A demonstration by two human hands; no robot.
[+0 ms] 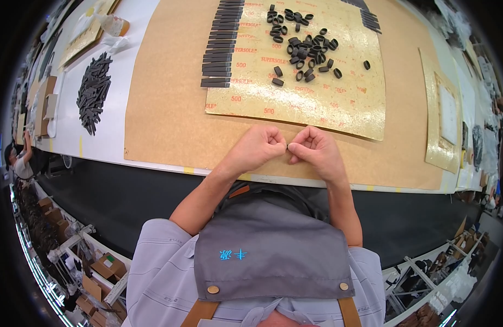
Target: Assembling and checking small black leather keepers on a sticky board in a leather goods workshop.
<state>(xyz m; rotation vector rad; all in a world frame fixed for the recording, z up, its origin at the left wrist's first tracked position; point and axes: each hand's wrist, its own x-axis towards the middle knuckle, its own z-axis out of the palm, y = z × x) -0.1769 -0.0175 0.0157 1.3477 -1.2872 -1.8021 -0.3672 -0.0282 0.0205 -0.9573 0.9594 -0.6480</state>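
My left hand (258, 146) and my right hand (317, 150) meet fingertip to fingertip over the near part of the brown board. Both are closed in a pinch. Only a tiny dark bit shows between the fingertips; the fingers hide the rest, so its kind cannot be told. Just beyond them lies a shiny yellowish printed sheet (295, 103). Black loops (302, 53) are scattered in a loose heap on it, some upright and some on their sides. Along the sheet's left edge, flat black strips (217, 59) lie side by side in a column.
A pile of short black strips (94, 92) lies on the white table (118, 109), left of the brown board (164, 109). More dark strips (369, 20) are at the sheet's far right corner. Farther right lies a yellowish framed panel (434, 136). Another person (21, 161) is at the far left.
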